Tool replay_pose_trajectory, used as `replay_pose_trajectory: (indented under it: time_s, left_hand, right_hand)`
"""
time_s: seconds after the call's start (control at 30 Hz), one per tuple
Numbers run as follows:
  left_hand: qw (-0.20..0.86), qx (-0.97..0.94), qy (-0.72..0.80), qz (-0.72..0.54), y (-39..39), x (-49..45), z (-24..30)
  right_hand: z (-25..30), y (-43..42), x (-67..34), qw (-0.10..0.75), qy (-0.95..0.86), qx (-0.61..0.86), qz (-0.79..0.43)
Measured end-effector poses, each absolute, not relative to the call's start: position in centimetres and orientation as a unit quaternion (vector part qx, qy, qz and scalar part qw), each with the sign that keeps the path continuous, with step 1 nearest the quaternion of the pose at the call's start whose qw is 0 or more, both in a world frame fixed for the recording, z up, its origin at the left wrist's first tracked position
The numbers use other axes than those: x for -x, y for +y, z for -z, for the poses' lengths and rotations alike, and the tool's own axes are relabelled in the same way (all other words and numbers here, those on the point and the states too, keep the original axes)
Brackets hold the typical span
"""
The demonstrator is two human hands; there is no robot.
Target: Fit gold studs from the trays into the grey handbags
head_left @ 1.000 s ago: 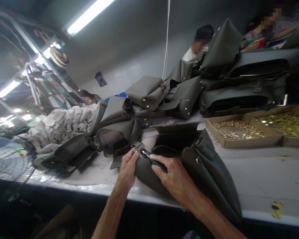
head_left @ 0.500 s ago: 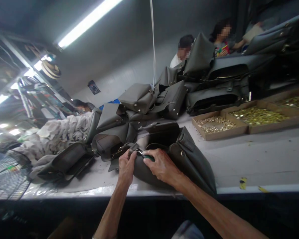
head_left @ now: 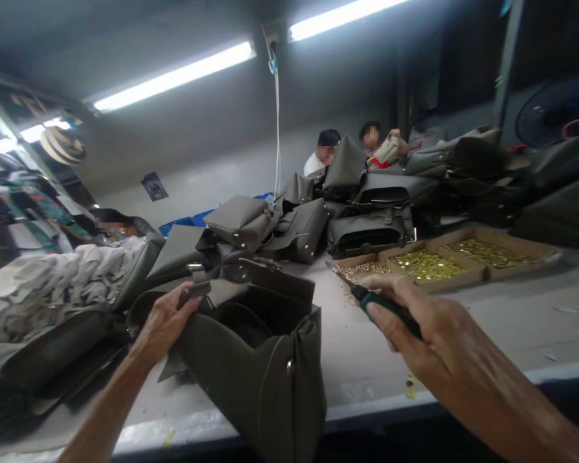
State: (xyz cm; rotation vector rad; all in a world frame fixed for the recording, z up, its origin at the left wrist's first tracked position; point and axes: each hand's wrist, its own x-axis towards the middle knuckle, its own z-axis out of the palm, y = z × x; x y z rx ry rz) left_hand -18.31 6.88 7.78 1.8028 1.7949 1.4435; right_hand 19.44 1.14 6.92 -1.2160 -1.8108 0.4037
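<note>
My left hand [head_left: 165,319] pinches a short dark strap end [head_left: 196,291] at the upper left edge of an olive-grey handbag [head_left: 241,373]. The handbag gapes at the top and leans toward me over the table's front edge. In my right hand [head_left: 437,331] is a screwdriver [head_left: 381,303] with a dark green handle, my fingers wrapped round it. Its thin shaft points up and left, with the tip close to the small cardboard tray of tiny gold fittings [head_left: 367,270]. Whether anything sits on the tip is too small to tell.
Two more cardboard trays [head_left: 487,275] hold gold-coloured hardware at the right. A heap of similar bags [head_left: 294,228] covers the back of the table [head_left: 357,354]. Pale crumpled fabric [head_left: 67,276] lies at the left. Several people sit behind the heap.
My right hand has moved away from the strap, rightward to the trays, with the screwdriver. My left hand still holds the strap; the handbag has turned and come nearer. The view has tilted.
</note>
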Motion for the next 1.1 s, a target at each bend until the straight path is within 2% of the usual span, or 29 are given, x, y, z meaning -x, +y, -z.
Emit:
replay_pose_trajectory:
  time_s: [0.1, 0.17, 0.3, 0.37, 0.43, 0.5, 0.63, 0.73, 0.9, 1.0, 1.1]
  left_hand:
    - [0.113, -0.710, 0.559, -0.413, 7.6, 16.4, -10.2]
    - [0.103, -0.769, 0.513, -0.367, 8.1, 14.1, -10.8]
    - [0.105, -0.829, 0.445, -0.321, 9.0, 9.5, -9.5]
    - [0.058, -0.861, 0.407, -0.300, 9.4, 8.2, -8.0]
    - [0.002, -0.877, 0.376, -0.300, 9.8, 7.7, -6.7]
    - [-0.026, -0.880, 0.365, -0.303, 10.0, 7.8, -5.8]
    - [-0.050, -0.862, 0.393, -0.315, 10.2, 8.7, -5.4]
    - [-0.055, -0.836, 0.436, -0.329, 10.2, 9.5, -5.6]
    - [-0.041, -0.749, 0.547, -0.372, 10.1, 11.5, -5.0]
    - [0.040, -0.735, 0.571, -0.363, 10.4, 12.9, -4.4]
    - [0.137, -0.728, 0.580, -0.339, 10.4, 14.5, -4.9]
  right_hand:
    - [-3.0, 4.4, -20.0, 0.335, -0.726, 0.588, -0.124]
    - [0.0, 6.2, -19.1, 0.269, -0.752, 0.592, -0.109]
    - [4.1, 8.1, -16.9, 0.223, -0.758, 0.607, -0.082]
    - [4.7, 8.6, -16.3, 0.223, -0.752, 0.615, -0.074]
    - [4.4, 8.8, -16.0, 0.234, -0.752, 0.614, -0.059]
    - [3.2, 8.9, -15.6, 0.282, -0.757, 0.585, -0.075]
    - [-0.2, 8.5, -13.8, 0.460, -0.706, 0.417, -0.341]
    - [-2.5, 8.1, -11.7, 0.503, -0.668, 0.335, -0.434]
    - [-3.3, 7.6, -8.3, 0.501, -0.743, 0.261, -0.359]
    - [-2.5, 7.2, -6.7, 0.521, -0.769, 0.206, -0.307]
    - [-1.4, 6.9, -5.4, 0.536, -0.757, 0.222, -0.299]
